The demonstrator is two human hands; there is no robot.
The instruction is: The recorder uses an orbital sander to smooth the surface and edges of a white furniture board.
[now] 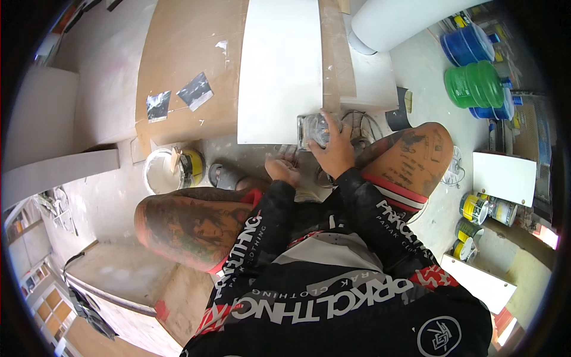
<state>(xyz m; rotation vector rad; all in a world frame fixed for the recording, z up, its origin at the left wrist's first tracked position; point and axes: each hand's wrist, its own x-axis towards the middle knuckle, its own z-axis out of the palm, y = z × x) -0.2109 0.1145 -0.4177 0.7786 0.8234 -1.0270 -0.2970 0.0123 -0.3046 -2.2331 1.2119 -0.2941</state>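
A long white board [279,71] lies on brown cardboard in front of me. At its near right corner, my right hand [334,152] grips a dusty, square-based palm sander [310,132] from above, with the fingers wrapped over its rounded top. The sander sits on the corner, and part of it is hidden under my fingers. Just below the board's near edge is my left hand [283,170], its fingers loosely apart and partly bent, with no object visible in it. Dark cable [367,128] lies coiled to the right of the sander.
Two pieces of sandpaper-like dark sheet [195,91] lie on the cardboard [178,53]. An open bucket of white material [162,172] stands left of my slippered foot. A thick white column [392,27], large water jugs [474,84] and paint cans [474,207] stand to the right.
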